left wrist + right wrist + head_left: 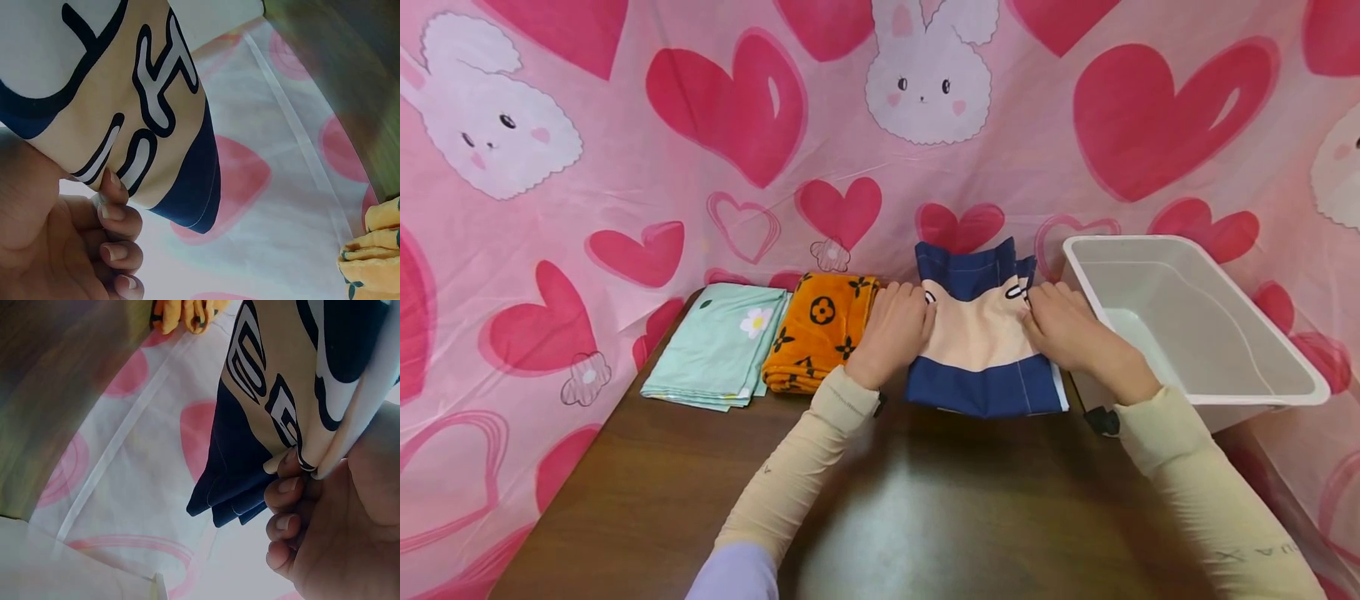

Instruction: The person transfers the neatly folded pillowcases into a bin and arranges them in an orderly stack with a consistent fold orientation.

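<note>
Just right of centre in the head view, we see the blue cloth (977, 333) held up over the table (925, 517); the left hand (895, 329) pinches one side, the right hand (1063, 323) the other, probably so it hangs level; the orange cloth (820, 325) and green cloth (711, 342) lie folded towards the left, seemingly lined up for neatness; the bin (1195, 292) sits at right.

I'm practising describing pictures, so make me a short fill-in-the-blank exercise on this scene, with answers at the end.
1. The left hand and right hand both grip the navy-and-beige cloth, and the ____ one is nearer the bin.
2. In the head view, the mint cloth lies to the ____ of the orange cloth.
3. The pink backdrop shows bunnies and red ____.
Missing words: right; left; hearts.
</note>
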Demonstrator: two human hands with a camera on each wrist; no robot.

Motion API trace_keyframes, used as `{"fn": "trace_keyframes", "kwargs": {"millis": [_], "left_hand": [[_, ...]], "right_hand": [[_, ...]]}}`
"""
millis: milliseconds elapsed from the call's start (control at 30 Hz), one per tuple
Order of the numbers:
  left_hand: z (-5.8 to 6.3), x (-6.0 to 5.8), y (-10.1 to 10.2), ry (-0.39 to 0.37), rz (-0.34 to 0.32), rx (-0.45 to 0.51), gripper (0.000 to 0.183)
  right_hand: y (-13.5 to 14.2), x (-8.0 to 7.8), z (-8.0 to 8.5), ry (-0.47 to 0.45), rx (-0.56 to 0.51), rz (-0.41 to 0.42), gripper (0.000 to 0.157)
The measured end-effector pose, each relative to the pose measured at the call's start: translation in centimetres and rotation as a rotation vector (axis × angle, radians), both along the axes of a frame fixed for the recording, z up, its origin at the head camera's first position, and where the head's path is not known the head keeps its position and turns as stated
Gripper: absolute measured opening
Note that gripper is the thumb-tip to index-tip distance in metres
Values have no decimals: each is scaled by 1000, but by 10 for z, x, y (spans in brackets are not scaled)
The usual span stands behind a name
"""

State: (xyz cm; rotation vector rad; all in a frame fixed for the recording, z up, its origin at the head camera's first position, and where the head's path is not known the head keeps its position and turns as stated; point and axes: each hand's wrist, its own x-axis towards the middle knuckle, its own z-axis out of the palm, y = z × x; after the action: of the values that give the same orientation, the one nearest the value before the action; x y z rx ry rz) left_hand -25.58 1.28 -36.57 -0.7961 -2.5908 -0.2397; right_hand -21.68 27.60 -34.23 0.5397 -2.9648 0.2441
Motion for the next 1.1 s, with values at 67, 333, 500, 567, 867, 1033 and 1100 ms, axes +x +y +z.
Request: {"fn": "trace_keyframes", "kwargs": {"millis": [67, 333, 500, 567, 867, 1033, 1100], "left_hand": [[2, 0, 1, -2, 4, -2, 35], [5, -2, 8, 13, -14, -12, 35], [8, -3, 13, 23, -17, -16, 36], [10, -3, 15, 17, -17, -25, 35], [14, -2, 27, 25, -22, -32, 36], [16, -1, 33, 51, -11, -50, 36], [17, -1, 35, 65, -8, -55, 36]], "right_hand": [[2, 0, 1, 10, -6, 2, 26], [8, 0, 4, 78, -44, 23, 24], [11, -1, 7, 86, -42, 32, 24], [13, -1, 8, 85, -40, 35, 24], [20, 0, 14, 53, -60, 17, 24], [23, 0, 16, 49, -47, 9, 24], [24, 0, 17, 47, -42, 4, 25]]}}
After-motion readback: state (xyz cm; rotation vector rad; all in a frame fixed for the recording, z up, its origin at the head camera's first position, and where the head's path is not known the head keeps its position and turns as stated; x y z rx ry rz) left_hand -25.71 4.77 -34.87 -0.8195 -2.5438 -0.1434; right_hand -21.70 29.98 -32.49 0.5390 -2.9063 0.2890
